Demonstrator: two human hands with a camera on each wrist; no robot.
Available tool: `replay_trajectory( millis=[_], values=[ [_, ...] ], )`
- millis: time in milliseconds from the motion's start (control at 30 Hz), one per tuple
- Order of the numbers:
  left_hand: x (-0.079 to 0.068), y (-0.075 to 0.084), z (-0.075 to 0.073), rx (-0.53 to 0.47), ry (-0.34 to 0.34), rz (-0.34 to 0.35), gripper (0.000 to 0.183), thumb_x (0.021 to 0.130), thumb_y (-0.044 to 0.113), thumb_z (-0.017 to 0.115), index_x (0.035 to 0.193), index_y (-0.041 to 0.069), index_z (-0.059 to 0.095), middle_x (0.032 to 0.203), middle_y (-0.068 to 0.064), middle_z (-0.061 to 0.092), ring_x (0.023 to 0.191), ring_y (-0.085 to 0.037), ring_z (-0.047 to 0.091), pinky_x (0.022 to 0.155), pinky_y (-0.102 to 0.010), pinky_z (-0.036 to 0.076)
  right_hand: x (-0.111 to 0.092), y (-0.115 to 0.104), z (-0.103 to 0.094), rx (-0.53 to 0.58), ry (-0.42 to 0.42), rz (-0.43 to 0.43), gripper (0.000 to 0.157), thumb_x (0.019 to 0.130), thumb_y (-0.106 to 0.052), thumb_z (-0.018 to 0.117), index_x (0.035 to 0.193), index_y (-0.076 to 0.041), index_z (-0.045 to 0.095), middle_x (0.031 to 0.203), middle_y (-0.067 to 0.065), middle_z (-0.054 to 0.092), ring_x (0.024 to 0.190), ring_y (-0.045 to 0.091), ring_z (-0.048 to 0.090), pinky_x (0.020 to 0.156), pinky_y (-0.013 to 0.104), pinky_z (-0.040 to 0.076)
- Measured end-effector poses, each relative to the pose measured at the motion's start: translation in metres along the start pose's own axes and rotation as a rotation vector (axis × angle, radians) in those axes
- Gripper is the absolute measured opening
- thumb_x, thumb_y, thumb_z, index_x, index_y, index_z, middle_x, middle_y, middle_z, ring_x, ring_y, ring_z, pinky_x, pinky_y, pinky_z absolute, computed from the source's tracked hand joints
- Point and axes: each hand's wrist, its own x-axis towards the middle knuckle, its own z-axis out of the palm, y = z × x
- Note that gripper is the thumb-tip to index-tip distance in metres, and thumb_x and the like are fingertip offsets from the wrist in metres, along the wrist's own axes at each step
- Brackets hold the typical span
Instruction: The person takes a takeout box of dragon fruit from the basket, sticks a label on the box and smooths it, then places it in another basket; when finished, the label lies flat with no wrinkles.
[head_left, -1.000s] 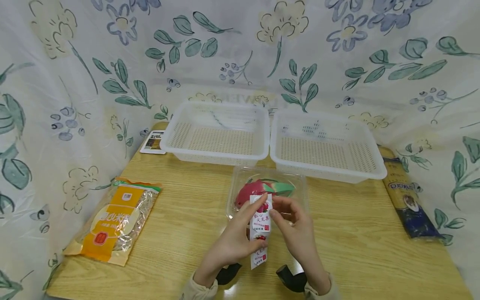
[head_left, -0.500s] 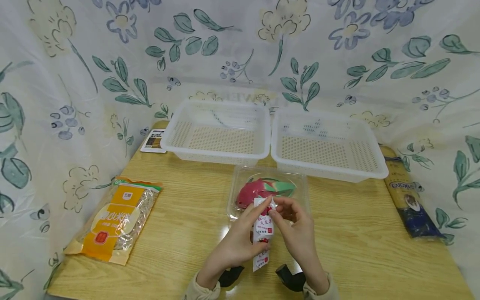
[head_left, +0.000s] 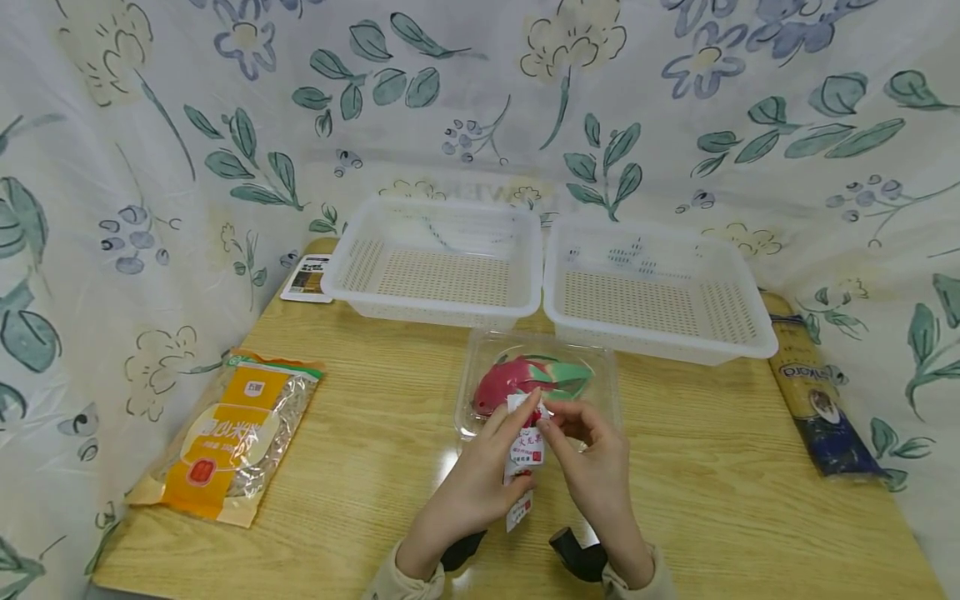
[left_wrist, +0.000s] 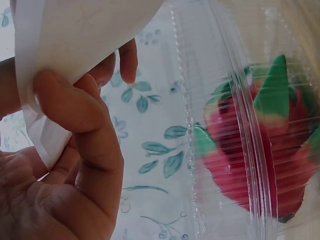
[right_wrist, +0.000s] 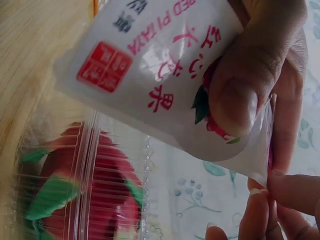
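Note:
A strip of white labels (head_left: 527, 450), printed with red fruit and "RED PITAYA", is held between both hands above the table. My left hand (head_left: 474, 490) grips the strip along its left side, with the thumb near its lower part. My right hand (head_left: 596, 467) pinches the strip's upper end; in the right wrist view a thumb (right_wrist: 237, 107) presses on the printed label (right_wrist: 165, 65). Just beyond the hands lies a clear plastic box (head_left: 609, 379) with a pink and green dragon fruit (head_left: 506, 383) inside. Fingers partly hide the strip's upper end.
Two white perforated baskets (head_left: 431, 312) (head_left: 645, 337) stand side by side at the back. An orange food bag (head_left: 232, 433) lies left, a gold and blue packet (head_left: 821, 400) right. A small white packet (head_left: 306, 280) lies by the left basket. A floral curtain (head_left: 480, 108) surrounds the wooden table (head_left: 360, 433).
Both hands stay at nearly the same spot, holding the label strip. The strip has tilted a little, and its lower end has risen slightly. The box and the dragon fruit stay put.

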Motion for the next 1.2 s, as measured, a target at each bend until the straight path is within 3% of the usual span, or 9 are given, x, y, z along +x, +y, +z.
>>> replay_trajectory(
  millis=[200, 333, 467, 567, 667, 733, 833, 1067, 1200],
  values=[
    [0.0, 0.0, 0.0, 0.023, 0.001, 0.015, 0.1, 0.067, -0.007, 0.082, 0.151, 0.011, 0.032, 0.118, -0.006, 0.054, 0.09, -0.013, 0.055, 0.077, -0.025, 0.054, 0.002, 0.0, 0.001, -0.01, 0.0, 0.064, 0.009, 0.08, 0.003, 0.074, 0.088, -0.001, 0.07, 0.082, 0.01, 0.071, 0.073, 0.0, 0.061, 0.068, 0.016, 0.053],
    [-0.001, 0.0, 0.001, -0.032, 0.038, -0.002, 0.094, 0.072, -0.002, 0.081, 0.151, 0.011, 0.033, 0.126, -0.008, 0.052, 0.099, -0.015, 0.055, 0.079, -0.025, 0.053, 0.003, 0.001, 0.002, 0.008, -0.016, 0.127, 0.007, 0.081, 0.002, 0.073, 0.086, -0.001, 0.069, 0.08, 0.01, 0.07, 0.07, 0.001, 0.06, 0.065, 0.017, 0.052],
    [0.0, -0.001, 0.001, -0.097, 0.238, 0.024, 0.074, 0.079, 0.001, 0.076, 0.145, 0.007, 0.042, 0.129, -0.013, 0.05, 0.096, -0.017, 0.057, 0.076, -0.025, 0.054, 0.003, 0.002, 0.003, 0.008, -0.029, 0.127, 0.007, 0.081, 0.001, 0.073, 0.084, -0.002, 0.068, 0.079, 0.009, 0.07, 0.068, 0.002, 0.059, 0.064, 0.018, 0.052],
    [0.004, -0.004, 0.0, -0.067, 0.423, 0.095, 0.056, 0.082, -0.007, 0.07, 0.134, 0.002, 0.052, 0.121, -0.016, 0.055, 0.086, -0.017, 0.059, 0.072, -0.023, 0.055, 0.002, 0.003, 0.004, 0.006, -0.035, 0.116, 0.007, 0.081, 0.001, 0.074, 0.083, -0.003, 0.069, 0.078, 0.009, 0.07, 0.067, 0.002, 0.06, 0.063, 0.018, 0.052],
    [0.007, -0.008, 0.0, 0.0, 0.523, 0.174, 0.047, 0.081, -0.014, 0.065, 0.126, -0.001, 0.058, 0.109, -0.015, 0.06, 0.083, -0.017, 0.059, 0.072, -0.02, 0.054, 0.0, 0.003, 0.004, 0.006, -0.046, 0.111, 0.007, 0.081, 0.0, 0.074, 0.083, -0.004, 0.069, 0.078, 0.008, 0.071, 0.067, 0.002, 0.059, 0.064, 0.018, 0.052],
    [0.009, -0.01, -0.001, 0.024, 0.538, 0.21, 0.046, 0.08, -0.016, 0.063, 0.123, -0.002, 0.059, 0.104, -0.014, 0.062, 0.082, -0.017, 0.059, 0.072, -0.02, 0.054, -0.001, 0.002, 0.005, 0.009, -0.056, 0.108, 0.006, 0.081, -0.001, 0.074, 0.083, -0.004, 0.069, 0.078, 0.008, 0.071, 0.067, 0.002, 0.059, 0.064, 0.018, 0.052],
    [0.009, -0.011, -0.001, 0.035, 0.549, 0.209, 0.044, 0.08, -0.016, 0.063, 0.122, -0.002, 0.061, 0.098, -0.013, 0.065, 0.081, -0.019, 0.062, 0.072, -0.021, 0.055, -0.002, 0.003, 0.005, 0.014, -0.066, 0.097, 0.007, 0.081, 0.0, 0.074, 0.083, -0.004, 0.069, 0.079, 0.007, 0.071, 0.068, 0.002, 0.06, 0.064, 0.019, 0.053],
    [0.011, -0.014, -0.004, -0.013, 0.586, 0.177, 0.044, 0.08, -0.017, 0.063, 0.121, 0.0, 0.062, 0.09, -0.012, 0.067, 0.078, -0.02, 0.063, 0.067, -0.022, 0.055, -0.003, 0.004, 0.005, 0.006, -0.092, 0.059, 0.007, 0.081, -0.001, 0.074, 0.083, -0.006, 0.069, 0.08, 0.005, 0.071, 0.07, 0.001, 0.06, 0.065, 0.019, 0.054],
    [0.012, -0.016, -0.007, -0.079, 0.584, 0.112, 0.046, 0.08, -0.016, 0.064, 0.122, 0.003, 0.062, 0.088, -0.013, 0.065, 0.075, -0.018, 0.063, 0.064, -0.024, 0.055, -0.005, 0.006, 0.005, -0.015, -0.108, 0.042, 0.008, 0.08, -0.002, 0.075, 0.082, -0.008, 0.07, 0.08, 0.003, 0.071, 0.071, 0.0, 0.06, 0.065, 0.02, 0.054]
  ],
)
